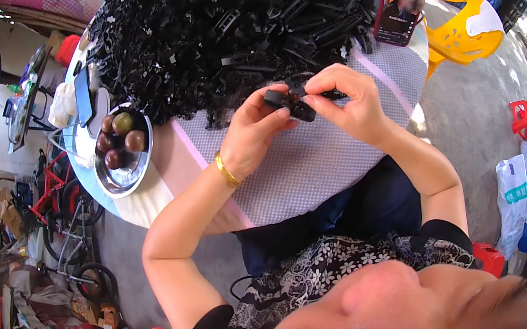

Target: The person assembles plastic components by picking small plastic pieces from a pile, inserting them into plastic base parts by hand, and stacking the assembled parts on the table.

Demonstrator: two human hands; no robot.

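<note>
Both hands meet over the near half of a round table [320, 176] covered in a checked cloth. Left hand [255, 135], gold bracelet [226, 169] at the wrist, pinches a small black plastic part [290, 106] between thumb and fingertips; right hand [347, 103] grips the same part from the other side, fingers curled close, narrow. Part sits just above the cloth, near the table's middle. Bare cloth between the hands and the near table edge, open room there. Left of the hands, a metal bowl [120, 180] with dark round fruit [122, 123] sits at the left rim, partly overhanging. Just beyond the hands, a big heap of black plastic parts [221, 26] fills the far half, almost touching the fingers. A phone [398, 5] leans at the heap's right edge. Yellow plastic chair [466, 29] stands off the table's right side; bare concrete floor to the right.
</note>
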